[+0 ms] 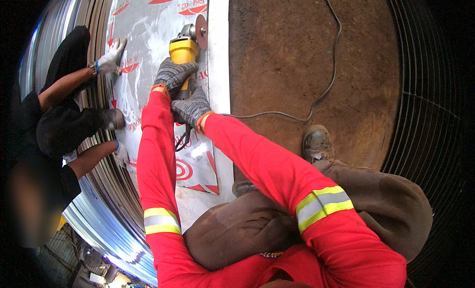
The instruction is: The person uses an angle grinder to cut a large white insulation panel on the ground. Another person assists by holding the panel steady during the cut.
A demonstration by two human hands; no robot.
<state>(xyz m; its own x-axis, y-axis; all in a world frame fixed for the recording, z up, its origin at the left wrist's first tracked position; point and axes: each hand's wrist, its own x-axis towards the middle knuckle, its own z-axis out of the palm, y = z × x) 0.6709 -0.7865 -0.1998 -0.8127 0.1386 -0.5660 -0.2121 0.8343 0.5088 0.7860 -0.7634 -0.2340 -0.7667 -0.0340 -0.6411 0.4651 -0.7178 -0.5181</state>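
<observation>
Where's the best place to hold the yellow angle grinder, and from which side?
Probably its long body, from the near, rear end: the angle grinder points away from the person, with its disc at the far end, on the right. The left hand grips the body and the right hand the rear, both behind the disc.

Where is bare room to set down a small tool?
Brown floor beyond the boot is bare between white strip and cable, also between cable and dark bars. Crowded: the printed sheet, where left hand and right hand are on the grinder, and a co-worker's hands rest.
</observation>
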